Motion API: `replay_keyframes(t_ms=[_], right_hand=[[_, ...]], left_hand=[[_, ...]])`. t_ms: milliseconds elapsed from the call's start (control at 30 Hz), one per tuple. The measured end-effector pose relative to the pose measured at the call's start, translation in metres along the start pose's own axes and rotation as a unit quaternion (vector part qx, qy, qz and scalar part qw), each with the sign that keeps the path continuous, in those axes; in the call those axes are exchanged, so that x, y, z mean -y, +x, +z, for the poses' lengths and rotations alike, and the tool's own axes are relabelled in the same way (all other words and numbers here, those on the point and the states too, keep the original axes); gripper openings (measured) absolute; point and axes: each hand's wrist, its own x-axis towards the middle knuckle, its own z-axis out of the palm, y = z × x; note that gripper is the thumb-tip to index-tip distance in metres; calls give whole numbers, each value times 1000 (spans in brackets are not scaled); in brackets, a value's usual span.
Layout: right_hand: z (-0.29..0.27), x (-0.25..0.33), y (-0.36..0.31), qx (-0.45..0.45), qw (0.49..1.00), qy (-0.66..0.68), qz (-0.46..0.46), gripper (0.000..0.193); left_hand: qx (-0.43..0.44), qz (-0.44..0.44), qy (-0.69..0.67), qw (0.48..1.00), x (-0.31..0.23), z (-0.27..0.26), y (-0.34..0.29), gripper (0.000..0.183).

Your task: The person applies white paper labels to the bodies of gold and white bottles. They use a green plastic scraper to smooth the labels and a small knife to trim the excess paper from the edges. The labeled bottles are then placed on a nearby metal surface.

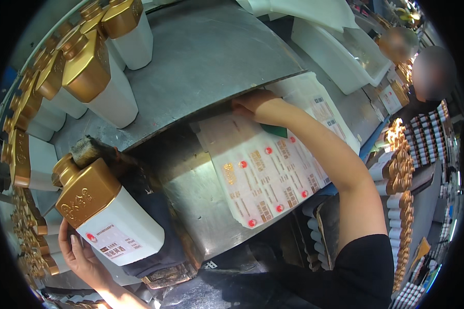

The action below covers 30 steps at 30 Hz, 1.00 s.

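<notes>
A white bottle with a gold shoulder and neck (121, 226) lies tilted on a support covered in dark cloth (165, 219). Red and brown print marks its white side. My left hand (82, 257) is at the bottle's near left side, fingers stretched along it and thumb apart. Over the upper part of a translucent sheet of printed labels (258, 188), my right hand (255, 105) is closed, fingers curled near the ledge's edge. From under its palm sticks out a flat green piece (274, 130). The right fingertips are partly hidden.
Several gold-topped white bottles (100, 77) stand at the far left. A raised grey metal ledge (206, 56) spans the back. A white plastic bin (340, 56) sits at the far right, near two people (433, 77). More bottles in rows (397, 216) line the right side.
</notes>
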Motion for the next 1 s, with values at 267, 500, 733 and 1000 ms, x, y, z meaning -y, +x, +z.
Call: replay_keyframes(t_ms=[267,500,733,1000], right_hand=[[-10,-1,12,101,988,100,56,31],[11,39,-29,-211,966,67,134,15],[-49,133,-89,-143,884,399,200,16],[-124,271,-79,54,690,718,76,22]], left_hand=[[10,-3,-14,1000,-3,0,-5,35],[20,1,-16,1000,4,0,-7,33],[54,52,41,996,-12,3,0,29],[409,-40,24,911,-103,62,-4,45]])
